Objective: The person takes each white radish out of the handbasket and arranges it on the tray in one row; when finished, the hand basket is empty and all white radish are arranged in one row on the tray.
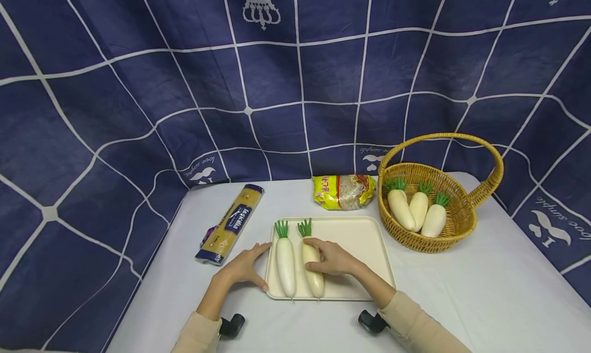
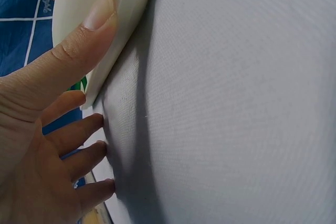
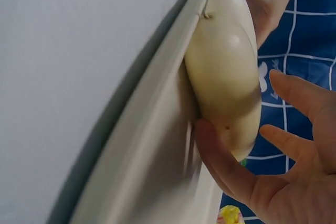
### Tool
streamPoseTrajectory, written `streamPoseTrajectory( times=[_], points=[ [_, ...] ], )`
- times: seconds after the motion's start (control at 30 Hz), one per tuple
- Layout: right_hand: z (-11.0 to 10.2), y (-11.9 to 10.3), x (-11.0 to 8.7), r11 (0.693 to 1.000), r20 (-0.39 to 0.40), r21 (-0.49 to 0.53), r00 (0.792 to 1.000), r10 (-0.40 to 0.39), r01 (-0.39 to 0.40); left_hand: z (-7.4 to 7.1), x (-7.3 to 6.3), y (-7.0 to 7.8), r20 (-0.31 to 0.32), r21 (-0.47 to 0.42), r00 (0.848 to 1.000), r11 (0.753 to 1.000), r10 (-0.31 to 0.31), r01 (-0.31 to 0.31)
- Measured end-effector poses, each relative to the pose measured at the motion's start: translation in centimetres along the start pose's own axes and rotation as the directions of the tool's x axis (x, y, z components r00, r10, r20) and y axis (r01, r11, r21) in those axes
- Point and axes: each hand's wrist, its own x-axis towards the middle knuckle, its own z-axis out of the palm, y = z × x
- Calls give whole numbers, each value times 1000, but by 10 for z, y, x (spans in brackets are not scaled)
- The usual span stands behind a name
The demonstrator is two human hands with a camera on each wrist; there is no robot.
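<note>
Two white radishes with green tops lie side by side on a cream tray (image 1: 351, 240), the left radish (image 1: 285, 266) and the right radish (image 1: 314, 283). My right hand (image 1: 334, 258) is over the right radish, its thumb at the side in the right wrist view and its other fingers spread loosely, apart from the skin. At the tray's left edge is my left hand (image 1: 244, 266), fingers spread and thumb at the rim near the front corner. In the left wrist view that thumb (image 2: 79, 45) overlaps the tray wall, and nothing is held.
A wicker basket (image 1: 427, 245) with a tall handle holds several white radishes at the right. A yellow food packet (image 1: 343, 191) lies behind the tray. To the left is a pack of spaghetti (image 1: 231, 224). A blue checked curtain (image 1: 277, 76) hangs behind the white table (image 1: 461, 301).
</note>
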Motion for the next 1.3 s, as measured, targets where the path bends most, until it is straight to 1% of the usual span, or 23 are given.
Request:
streamPoseTrajectory(
  times=[0.2, 0.37, 0.53, 0.6, 0.67, 0.77, 0.9, 1.0, 1.13, 1.3],
  points=[
    [-7, -1, -2, 1000, 2, -25, 1000, -10, 10, 1, 0, 0, -2, 1, 1000, 1000, -2, 2],
    [-18, -3, -4, 999, 2, -20, 1000, -25, 25, 1, 0, 0, -6, 0, 1000, 1000, 2, -2],
    [-36, 0, -8, 1000, 12, 15, 1000, 9, -9, 1, -1, 0, -9, -3, 1000, 1000, -1, 1],
    [-45, 2, -10, 1000, 17, 9, 999, 28, -28, 1, -1, 0, -9, -4, 1000, 1000, -1, 0],
    [-56, 3, -13, 999, 16, -23, 999, 36, -36, 1, -1, 0, -9, -6, 1000, 1000, 1, -1],
    [-72, 6, -16, 996, -10, -85, 1000, 27, -28, 1, -1, -2, -10, -4, 1000, 1000, 4, -4],
    [-93, 10, -22, 993, -59, -111, 998, 24, -30, 1, 0, -4, -12, 3, 1000, 1000, 10, -9],
    [-108, 12, -27, 993, -91, -105, 995, 51, -60, 1, 0, -4, -10, -1, 1000, 1000, 16, -16],
    [-125, 16, -34, 984, -147, -148, 986, 81, -103, 1, 1, -4, -8, -5, 1000, 1000, 28, -28],
    [-144, 23, -43, 973, -208, -191, 974, 85, -126, 1, 1, -4, -8, 1, 999, 1000, 31, -31]
  ],
)
